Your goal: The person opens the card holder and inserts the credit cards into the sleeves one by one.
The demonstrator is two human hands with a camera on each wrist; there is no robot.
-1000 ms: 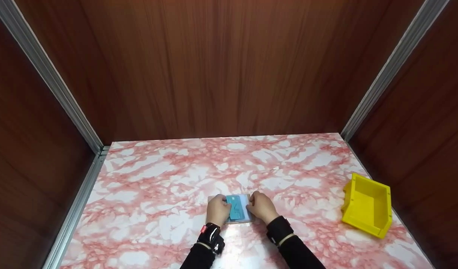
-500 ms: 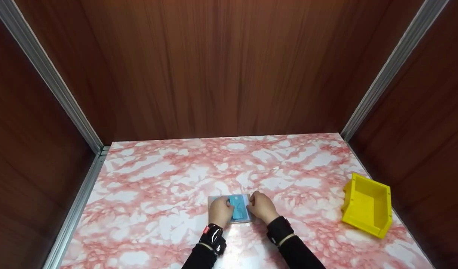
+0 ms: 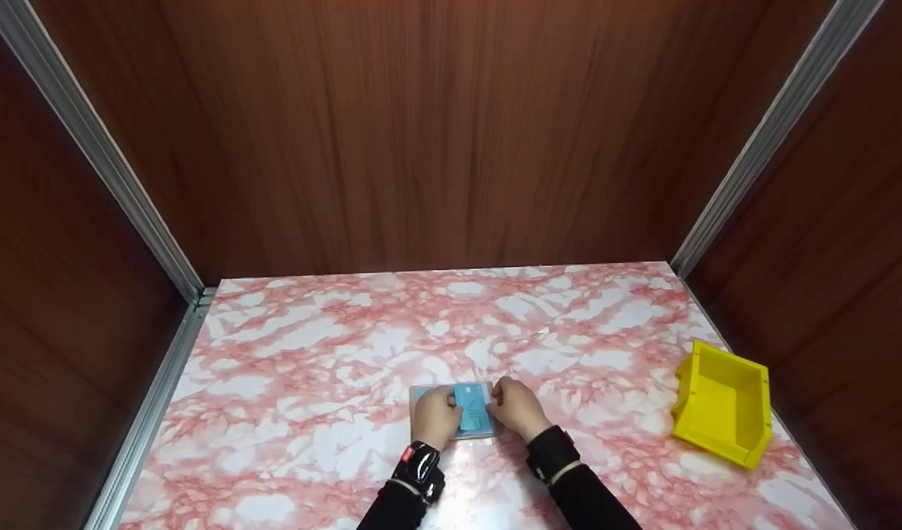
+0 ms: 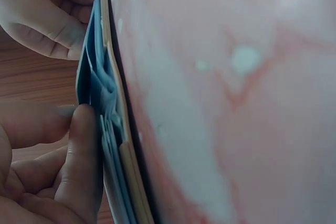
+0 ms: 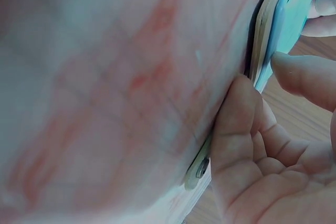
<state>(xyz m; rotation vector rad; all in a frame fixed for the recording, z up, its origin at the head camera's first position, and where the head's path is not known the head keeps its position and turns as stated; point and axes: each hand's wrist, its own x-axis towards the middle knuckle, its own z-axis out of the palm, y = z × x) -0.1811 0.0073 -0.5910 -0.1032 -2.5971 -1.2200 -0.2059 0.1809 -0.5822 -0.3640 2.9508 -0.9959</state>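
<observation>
A small card wallet (image 3: 474, 436) with a beige cover lies open near the table's front, with clear bluish sleeves inside. On its right half is a light blue bank card (image 3: 474, 405), which nearly reaches the wallet's right edge. My left hand (image 3: 436, 418) pinches the card's left side between thumb and index finger; in the left wrist view, bluish sleeve layers gape beside the fingertips. At the right edge, my right hand (image 3: 520, 408) pinches the wallet between thumb and forefinger. A strap with a metal snap (image 5: 201, 168) sticks out under that hand in the right wrist view.
A yellow plastic bin (image 3: 719, 412) sits at the table's right side. The pink-and-white marbled table (image 3: 311, 353) is enclosed by dark brown wooden panels (image 3: 436, 132) at the back and both sides, with metal rails (image 3: 90, 125) in the corners.
My left hand has shifted a little to the right with the blue card, which covers more of the whitish sleeve. My right hand has stayed at the wallet's right edge.
</observation>
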